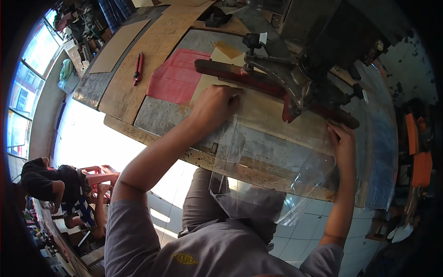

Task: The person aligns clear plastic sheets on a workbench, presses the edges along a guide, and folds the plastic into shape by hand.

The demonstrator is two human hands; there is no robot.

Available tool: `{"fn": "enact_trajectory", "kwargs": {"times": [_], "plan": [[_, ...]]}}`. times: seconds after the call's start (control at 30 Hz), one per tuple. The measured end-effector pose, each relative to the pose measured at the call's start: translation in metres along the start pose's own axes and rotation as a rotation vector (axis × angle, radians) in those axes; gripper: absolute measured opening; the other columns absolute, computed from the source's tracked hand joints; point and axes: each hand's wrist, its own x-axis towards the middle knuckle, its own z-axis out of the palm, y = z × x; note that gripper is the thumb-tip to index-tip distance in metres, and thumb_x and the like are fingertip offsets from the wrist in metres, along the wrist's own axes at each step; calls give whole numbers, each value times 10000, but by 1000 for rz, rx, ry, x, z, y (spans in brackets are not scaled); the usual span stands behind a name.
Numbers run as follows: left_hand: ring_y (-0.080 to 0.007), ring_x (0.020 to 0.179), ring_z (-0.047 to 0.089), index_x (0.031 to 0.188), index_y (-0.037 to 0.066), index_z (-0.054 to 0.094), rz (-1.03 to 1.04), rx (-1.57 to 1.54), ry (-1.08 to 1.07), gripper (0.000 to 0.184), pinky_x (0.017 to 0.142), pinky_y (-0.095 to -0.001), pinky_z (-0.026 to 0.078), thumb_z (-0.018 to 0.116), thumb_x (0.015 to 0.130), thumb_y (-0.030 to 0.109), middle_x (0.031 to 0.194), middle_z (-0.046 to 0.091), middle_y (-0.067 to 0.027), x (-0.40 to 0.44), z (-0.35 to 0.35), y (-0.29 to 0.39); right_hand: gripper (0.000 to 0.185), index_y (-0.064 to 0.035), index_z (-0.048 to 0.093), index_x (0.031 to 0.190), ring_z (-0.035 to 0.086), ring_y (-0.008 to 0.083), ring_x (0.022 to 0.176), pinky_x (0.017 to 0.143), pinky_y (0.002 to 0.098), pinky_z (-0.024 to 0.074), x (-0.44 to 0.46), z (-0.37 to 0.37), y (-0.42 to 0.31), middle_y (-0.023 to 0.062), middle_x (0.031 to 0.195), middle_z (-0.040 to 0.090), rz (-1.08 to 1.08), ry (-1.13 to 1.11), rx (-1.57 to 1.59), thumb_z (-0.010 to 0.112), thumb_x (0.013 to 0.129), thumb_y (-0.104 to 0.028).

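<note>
A clear plastic sheet (281, 171) lies across the worktable and hangs over its front edge. My left hand (215, 107) is closed on the sheet's left side, its fingers curled just in front of the long press bar (240, 79). At the other end of the bar, my right hand (342, 137) pinches the sheet's right edge between thumb and fingers. The bar, dark with red sides, hangs from a metal press arm (277, 69) over a yellowish sheet (267, 108). Red sheet material (173, 76) lies left of my left hand.
A red cutter knife (138, 69) rests on a brown board (152, 51) at the left. More clear plastic (378, 152) drapes at the right. Another person (60, 189) sits at the lower left. A worn wooden edge (203, 159) borders the table in front of me.
</note>
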Motion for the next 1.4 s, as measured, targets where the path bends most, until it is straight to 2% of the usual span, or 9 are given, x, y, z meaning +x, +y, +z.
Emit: {"fn": "enact_trajectory", "kwargs": {"times": [0.2, 0.3, 0.4, 0.47, 0.6, 0.67, 0.73, 0.8, 1.4], "plan": [[-437, 859, 707, 1049, 66, 771, 87, -17, 27, 217, 763, -515, 572, 667, 878, 150, 924, 735, -224, -2, 3, -10, 232, -52, 773, 1188, 644, 378, 1012, 969, 430, 482, -3, -2, 4, 181, 1035, 710, 82, -70, 54, 674, 991, -125], [-322, 751, 733, 1127, 70, 766, 117, -81, 31, 258, 707, -431, 575, 667, 904, 152, 813, 720, -173, -13, -4, -14, 251, -42, 756, 1215, 637, 385, 1043, 981, 419, 488, -8, -6, -5, 196, 1126, 685, 91, -53, 17, 652, 1010, -143], [-134, 622, 619, 1216, 11, 735, -48, -240, -238, 319, 598, -309, 491, 686, 951, 182, 794, 679, -91, -50, -58, 30, 273, -60, 719, 1272, 626, 393, 1143, 995, 451, 484, -25, -11, 2, 187, 1237, 671, -22, 16, -18, 621, 1032, -147], [-65, 641, 522, 1206, -17, 723, -27, -827, -242, 358, 617, -244, 450, 713, 932, 213, 718, 578, -14, -101, -89, 64, 301, -70, 690, 1324, 629, 365, 1176, 1004, 440, 485, -52, -19, -4, 174, 1269, 657, 138, 54, 169, 604, 1054, -171], [-218, 656, 692, 1259, -61, 622, 439, -1632, -191, 490, 596, -308, 570, 664, 957, 322, 749, 660, -123, -163, -124, 112, 360, -53, 649, 1380, 631, 288, 1242, 1055, 392, 468, -107, -16, -8, 157, 1304, 653, 225, 197, 97, 580, 1092, -259], [-245, 662, 706, 1358, 28, 519, 660, -1703, -155, 450, 691, -292, 584, 615, 1029, 318, 817, 686, -104, -160, -126, 139, 363, -45, 653, 1371, 637, 289, 1235, 1057, 390, 466, -116, -13, -9, 160, 1299, 659, 296, 244, 113, 582, 1093, -268], [-236, 579, 675, 1408, 184, 465, 724, -1744, -133, 362, 531, -314, 537, 541, 1079, 316, 949, 721, -81, -176, -128, 153, 372, -40, 654, 1366, 638, 296, 1238, 1055, 394, 465, -121, -12, -10, 166, 1299, 668, 358, 272, 104, 585, 1092, -281], [-227, 528, 651, 1430, 261, 431, 765, -1765, -134, 341, 446, -325, 510, 507, 1102, 313, 1003, 734, -69, -184, -132, 163, 383, -38, 655, 1363, 638, 298, 1238, 1054, 396, 464, -123, -10, -9, 163, 1300, 668, 361, 281, 88, 589, 1090, -297], [-186, 544, 609, 1322, 189, 469, 816, -1811, -114, 366, 496, -304, 496, 644, 1000, 205, 907, 659, -70, -184, -114, 187, 423, -25, 677, 1326, 631, 286, 1264, 1083, 382, 444, -126, -11, -3, 162, 1303, 686, 373, 340, 144, 581, 1086, -359]]}}
